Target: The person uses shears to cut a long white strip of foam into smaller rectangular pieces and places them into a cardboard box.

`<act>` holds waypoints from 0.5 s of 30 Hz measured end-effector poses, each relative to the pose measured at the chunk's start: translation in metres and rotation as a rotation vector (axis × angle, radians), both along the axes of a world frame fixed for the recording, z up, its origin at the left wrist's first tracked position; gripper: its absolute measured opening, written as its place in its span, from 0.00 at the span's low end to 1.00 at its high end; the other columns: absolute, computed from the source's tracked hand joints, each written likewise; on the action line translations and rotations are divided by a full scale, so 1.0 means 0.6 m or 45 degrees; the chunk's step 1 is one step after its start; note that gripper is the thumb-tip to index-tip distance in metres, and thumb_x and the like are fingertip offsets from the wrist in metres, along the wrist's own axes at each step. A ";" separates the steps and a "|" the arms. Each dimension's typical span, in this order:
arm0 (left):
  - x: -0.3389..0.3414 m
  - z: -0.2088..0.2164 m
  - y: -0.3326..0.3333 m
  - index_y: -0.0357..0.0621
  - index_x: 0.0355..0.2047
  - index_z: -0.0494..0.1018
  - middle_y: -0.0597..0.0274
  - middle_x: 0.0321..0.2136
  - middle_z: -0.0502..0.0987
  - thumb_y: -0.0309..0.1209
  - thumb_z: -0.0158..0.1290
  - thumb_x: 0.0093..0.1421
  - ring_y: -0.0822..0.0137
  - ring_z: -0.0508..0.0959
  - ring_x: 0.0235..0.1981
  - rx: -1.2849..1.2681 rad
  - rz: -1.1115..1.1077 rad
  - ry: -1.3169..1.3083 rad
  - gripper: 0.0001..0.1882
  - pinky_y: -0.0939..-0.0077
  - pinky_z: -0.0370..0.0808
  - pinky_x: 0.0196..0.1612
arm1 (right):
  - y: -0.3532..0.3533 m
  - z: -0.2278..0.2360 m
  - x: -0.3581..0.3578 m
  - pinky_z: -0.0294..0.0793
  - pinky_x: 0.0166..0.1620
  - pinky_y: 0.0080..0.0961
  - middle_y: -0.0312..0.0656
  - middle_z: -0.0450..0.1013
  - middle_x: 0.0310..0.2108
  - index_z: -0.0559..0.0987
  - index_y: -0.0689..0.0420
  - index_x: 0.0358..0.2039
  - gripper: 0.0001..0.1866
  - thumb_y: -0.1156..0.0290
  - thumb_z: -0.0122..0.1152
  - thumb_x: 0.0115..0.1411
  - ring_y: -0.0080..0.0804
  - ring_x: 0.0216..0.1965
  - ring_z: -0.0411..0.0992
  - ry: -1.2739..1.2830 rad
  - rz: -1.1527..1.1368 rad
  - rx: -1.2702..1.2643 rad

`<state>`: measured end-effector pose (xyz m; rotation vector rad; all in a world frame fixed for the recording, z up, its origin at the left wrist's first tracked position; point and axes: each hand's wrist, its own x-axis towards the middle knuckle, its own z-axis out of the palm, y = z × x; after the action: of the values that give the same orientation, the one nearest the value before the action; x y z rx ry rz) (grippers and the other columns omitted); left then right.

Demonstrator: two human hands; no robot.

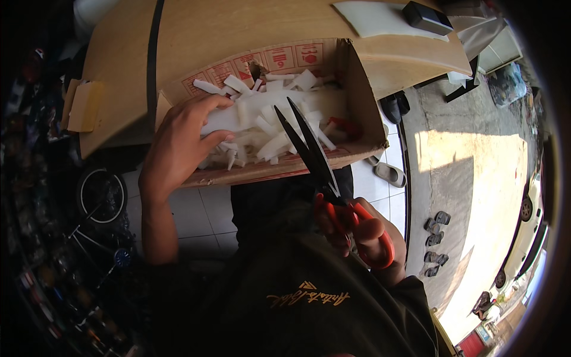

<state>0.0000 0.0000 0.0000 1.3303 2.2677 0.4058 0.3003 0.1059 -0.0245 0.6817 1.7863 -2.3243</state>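
Your right hand (380, 229), right of centre and low in the frame, is closed around the red handles of the scissors (315, 159), with your fingers through the loops. The dark blades point to the upper left, slightly parted at their tips, over the cardboard box (366, 98) in the upper middle of the frame. Your left hand (181, 134) is at the box's left end, thumb and forefinger apart at either side of the large white piece (229, 119); you cannot be told to be gripping it or only resting on it. Around that piece, inside the box, lie many short white strips (273, 146), and a red object (348, 128) sits near the right wall. Behind the box stretches the tan tabletop (238, 24). At the upper right, a small black box (427, 18) rests on a white sheet (372, 21); at the left edge of the tabletop stands a yellowish carton (86, 107)
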 end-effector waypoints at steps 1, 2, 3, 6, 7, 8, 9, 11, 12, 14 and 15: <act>-0.002 -0.003 -0.004 0.38 0.46 0.72 0.51 0.40 0.77 0.26 0.59 0.54 0.56 0.76 0.43 0.079 -0.041 0.042 0.18 0.64 0.71 0.48 | -0.002 0.000 -0.001 0.65 0.29 0.20 0.36 0.69 0.22 0.72 0.62 0.36 0.41 0.29 0.42 0.59 0.24 0.21 0.68 0.014 -0.020 0.008; -0.005 -0.006 -0.007 0.38 0.45 0.72 0.51 0.39 0.77 0.25 0.60 0.54 0.56 0.76 0.41 0.133 -0.064 0.086 0.18 0.63 0.72 0.46 | 0.003 0.003 0.001 0.65 0.29 0.20 0.35 0.68 0.20 0.72 0.62 0.35 0.40 0.29 0.42 0.59 0.24 0.21 0.67 -0.013 0.013 0.016; 0.001 -0.020 -0.004 0.38 0.44 0.73 0.51 0.38 0.77 0.25 0.59 0.55 0.56 0.76 0.41 0.211 -0.079 0.074 0.16 0.63 0.72 0.46 | 0.008 0.003 0.002 0.65 0.28 0.21 0.34 0.67 0.18 0.72 0.62 0.33 0.40 0.30 0.42 0.59 0.24 0.20 0.67 0.044 -0.006 0.010; -0.012 -0.011 -0.012 0.36 0.39 0.74 0.52 0.35 0.77 0.25 0.58 0.56 0.58 0.77 0.37 0.274 -0.023 0.132 0.10 0.66 0.72 0.44 | 0.016 -0.013 -0.020 0.64 0.26 0.21 0.34 0.64 0.15 0.72 0.62 0.29 0.41 0.28 0.40 0.59 0.24 0.18 0.66 0.151 0.043 -0.060; -0.013 -0.010 -0.011 0.35 0.38 0.75 0.52 0.33 0.77 0.25 0.57 0.57 0.60 0.77 0.35 0.299 0.039 0.096 0.09 0.68 0.73 0.43 | 0.013 -0.011 -0.019 0.64 0.25 0.20 0.34 0.64 0.14 0.72 0.62 0.28 0.42 0.27 0.39 0.58 0.24 0.18 0.66 0.112 0.022 -0.051; -0.012 -0.009 -0.010 0.34 0.36 0.75 0.53 0.32 0.77 0.25 0.57 0.58 0.62 0.77 0.33 0.322 0.100 0.055 0.08 0.70 0.73 0.42 | 0.011 -0.008 -0.018 0.63 0.24 0.20 0.34 0.64 0.14 0.72 0.62 0.27 0.43 0.26 0.39 0.57 0.24 0.18 0.66 0.068 0.000 -0.044; -0.013 -0.005 -0.012 0.34 0.36 0.75 0.53 0.30 0.77 0.25 0.56 0.59 0.66 0.77 0.32 0.360 0.156 0.011 0.07 0.73 0.72 0.41 | 0.010 -0.007 -0.019 0.63 0.24 0.20 0.34 0.64 0.14 0.72 0.62 0.26 0.44 0.25 0.39 0.56 0.23 0.17 0.66 0.062 -0.002 -0.033; -0.013 0.001 -0.017 0.33 0.35 0.75 0.54 0.28 0.77 0.25 0.55 0.60 0.72 0.76 0.29 0.437 0.268 -0.080 0.07 0.78 0.72 0.40 | 0.009 -0.005 -0.021 0.62 0.23 0.20 0.34 0.64 0.14 0.71 0.61 0.26 0.45 0.22 0.39 0.54 0.23 0.17 0.66 0.048 -0.004 -0.009; -0.014 0.005 -0.019 0.33 0.36 0.75 0.55 0.27 0.78 0.25 0.55 0.60 0.74 0.75 0.30 0.506 0.273 -0.132 0.07 0.79 0.72 0.39 | 0.009 -0.004 -0.022 0.62 0.23 0.20 0.33 0.64 0.15 0.71 0.61 0.26 0.46 0.21 0.39 0.52 0.23 0.17 0.66 0.045 -0.001 -0.004; -0.015 0.011 -0.022 0.33 0.37 0.75 0.57 0.26 0.78 0.25 0.55 0.61 0.78 0.73 0.30 0.622 0.309 -0.248 0.07 0.82 0.71 0.38 | 0.012 0.000 -0.023 0.62 0.23 0.20 0.33 0.64 0.15 0.71 0.61 0.25 0.47 0.20 0.39 0.50 0.22 0.17 0.65 0.035 0.010 0.008; -0.015 0.014 -0.023 0.33 0.38 0.75 0.58 0.27 0.78 0.25 0.54 0.61 0.78 0.73 0.30 0.625 0.295 -0.244 0.07 0.82 0.71 0.38 | 0.010 0.000 -0.026 0.62 0.23 0.20 0.33 0.64 0.15 0.71 0.61 0.25 0.47 0.20 0.39 0.50 0.22 0.17 0.65 0.019 -0.019 0.027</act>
<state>-0.0089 -0.0140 0.0084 1.1768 2.2440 1.1796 0.2849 0.1121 -0.0246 0.6848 1.8208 -2.3299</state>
